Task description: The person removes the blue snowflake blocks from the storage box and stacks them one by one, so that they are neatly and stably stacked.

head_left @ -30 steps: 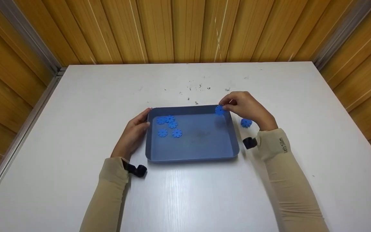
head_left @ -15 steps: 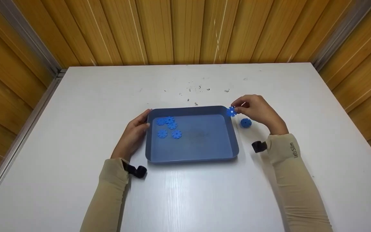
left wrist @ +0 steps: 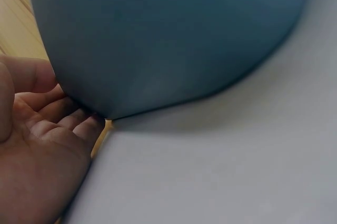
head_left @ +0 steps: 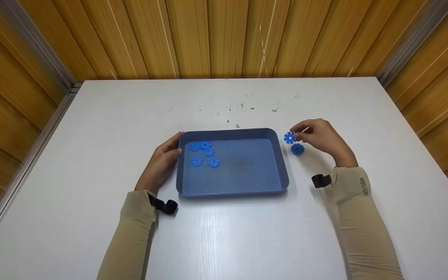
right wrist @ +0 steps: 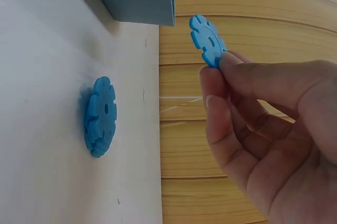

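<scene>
Left hand (head_left: 161, 160) grips tray (head_left: 247, 173)'s left side, likely to steady it, loose discs (head_left: 210, 163) lying inside at that end, while right hand (head_left: 321, 137) pinches one disc (right wrist: 204, 40) by its edge, probably keeping its face clear, above worktop (head_left: 247, 233) near a stack (head_left: 297, 149).

On the near side, the worktop (head_left: 224, 241) offers a broad level lane between the two sleeves (head_left: 134, 225). The tray (head_left: 231, 193) has raised walls that block a low sideways pass — its right half lies open from above. The left hand (head_left: 160, 163) bars its left edge; just off its right edge, stacked discs (head_left: 297, 149) and the right hand (head_left: 321, 138), pinching a raised disc (head_left: 289, 137), obstruct.
</scene>
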Demonstrator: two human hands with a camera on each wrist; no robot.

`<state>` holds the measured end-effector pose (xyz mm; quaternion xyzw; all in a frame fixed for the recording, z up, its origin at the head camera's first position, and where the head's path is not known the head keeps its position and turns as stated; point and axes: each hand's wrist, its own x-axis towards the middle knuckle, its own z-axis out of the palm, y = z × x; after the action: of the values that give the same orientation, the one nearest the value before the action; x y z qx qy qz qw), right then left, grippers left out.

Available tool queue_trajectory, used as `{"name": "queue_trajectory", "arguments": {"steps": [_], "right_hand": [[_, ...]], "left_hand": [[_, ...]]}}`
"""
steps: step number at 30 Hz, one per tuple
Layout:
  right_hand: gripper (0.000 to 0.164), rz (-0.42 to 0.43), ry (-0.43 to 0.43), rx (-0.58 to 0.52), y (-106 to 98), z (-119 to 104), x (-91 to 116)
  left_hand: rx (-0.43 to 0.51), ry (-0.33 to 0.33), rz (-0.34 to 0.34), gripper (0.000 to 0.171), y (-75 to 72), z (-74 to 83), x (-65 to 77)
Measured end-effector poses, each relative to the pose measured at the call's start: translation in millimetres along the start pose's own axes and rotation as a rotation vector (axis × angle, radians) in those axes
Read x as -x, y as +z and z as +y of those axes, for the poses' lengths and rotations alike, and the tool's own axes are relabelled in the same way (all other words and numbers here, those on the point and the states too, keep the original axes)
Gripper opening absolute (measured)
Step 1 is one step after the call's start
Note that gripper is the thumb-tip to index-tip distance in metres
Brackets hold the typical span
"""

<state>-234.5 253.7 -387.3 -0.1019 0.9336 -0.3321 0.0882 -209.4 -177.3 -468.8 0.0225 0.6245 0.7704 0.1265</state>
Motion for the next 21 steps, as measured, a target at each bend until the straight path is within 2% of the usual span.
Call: {"name": "queue_trajectory", "arguments": {"steps": [11,21], "right_hand": [[0.028,-0.020,0.102,-0.015,1,17,3],[0.027,-0.033,0.134,-0.022,3,28,4]], "left_hand": [[-0.013,-0.007,0.009,0.060,0.2,-0.7,-0.4],[0.022,-0.013,0.003,0.061,-0.6,-0.4,0.3]]}}
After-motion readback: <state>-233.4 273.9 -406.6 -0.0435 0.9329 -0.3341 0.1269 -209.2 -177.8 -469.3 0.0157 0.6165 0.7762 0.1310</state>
